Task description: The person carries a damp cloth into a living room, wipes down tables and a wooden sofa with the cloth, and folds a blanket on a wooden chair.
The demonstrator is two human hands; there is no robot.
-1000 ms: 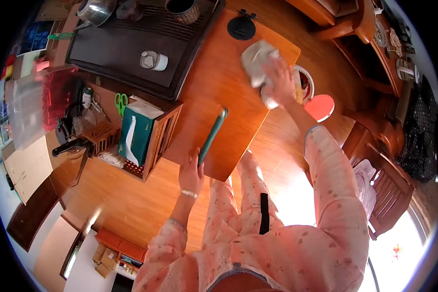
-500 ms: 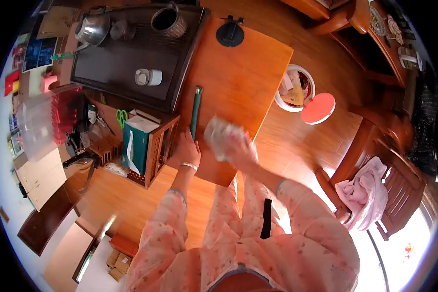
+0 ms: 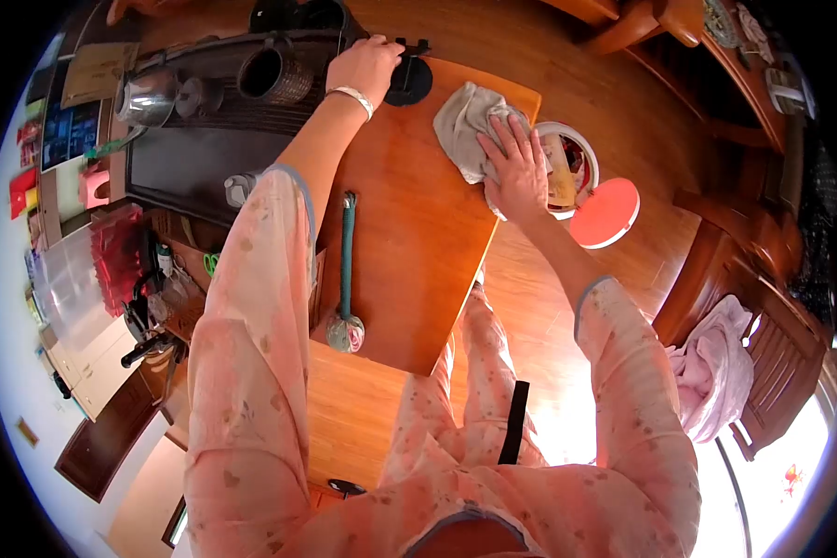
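My left hand [image 3: 367,71] reaches to the far end of the wooden table, its fingers closed at the upper part of a black stand with a round base [image 3: 409,82]. Flat on a crumpled grey cloth [image 3: 465,130], my right hand [image 3: 519,172] has its fingers stretched out, near the table's right edge. The cloth lies on the orange-brown tabletop [image 3: 428,232]. A green stick with a round, patterned end [image 3: 347,279] rests on the table's near left part, apart from both hands.
Left of the table, a dark tray table [image 3: 195,172] carries a woven dark cup [image 3: 274,73], a glass pot [image 3: 149,96] and a white-grey container [image 3: 239,190]. On the right stand a white bin [image 3: 586,153] with a red lid [image 3: 606,213] and a wooden chair with a pink cloth [image 3: 713,372].
My left hand has left the green stick and moved forward to the black stand. My right hand and the cloth have moved forward and right, and the cloth is more spread out.
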